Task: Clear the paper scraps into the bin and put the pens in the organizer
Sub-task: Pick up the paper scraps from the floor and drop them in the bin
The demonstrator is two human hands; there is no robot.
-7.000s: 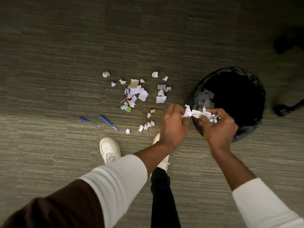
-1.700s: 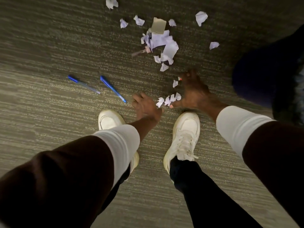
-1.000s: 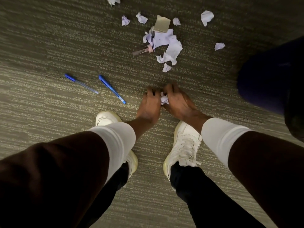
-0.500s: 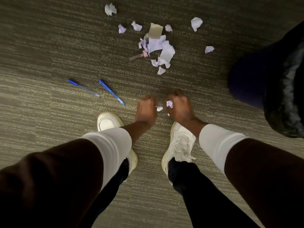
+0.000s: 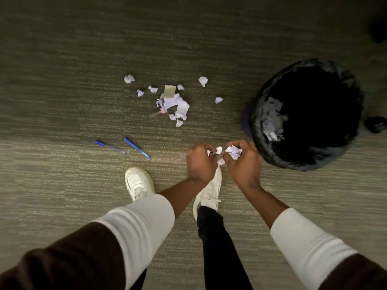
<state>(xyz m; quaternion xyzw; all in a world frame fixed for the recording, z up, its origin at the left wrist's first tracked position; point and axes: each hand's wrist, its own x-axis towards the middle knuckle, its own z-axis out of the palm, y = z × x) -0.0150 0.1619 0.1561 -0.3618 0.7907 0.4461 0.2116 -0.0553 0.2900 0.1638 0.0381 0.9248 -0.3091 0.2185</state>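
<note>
Left hand [image 5: 200, 164] and right hand [image 5: 244, 164] both closed on crumpled paper scraps [image 5: 234, 152], beside black-lined bin [image 5: 259, 130], two blue pens [image 5: 136, 147] on carpet [image 5: 62, 80], more scraps [image 5: 176, 105] beyond

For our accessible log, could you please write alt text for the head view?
Both hands, left and right, hold crumpled paper scraps beside a black-lined bin. More scraps and two blue pens lie on the carpet.

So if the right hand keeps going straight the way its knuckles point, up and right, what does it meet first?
Probably the near rim of the round black-lined bin, just beyond the right hand clutching crumpled white paper scraps. Height above the rim is unclear.
</note>
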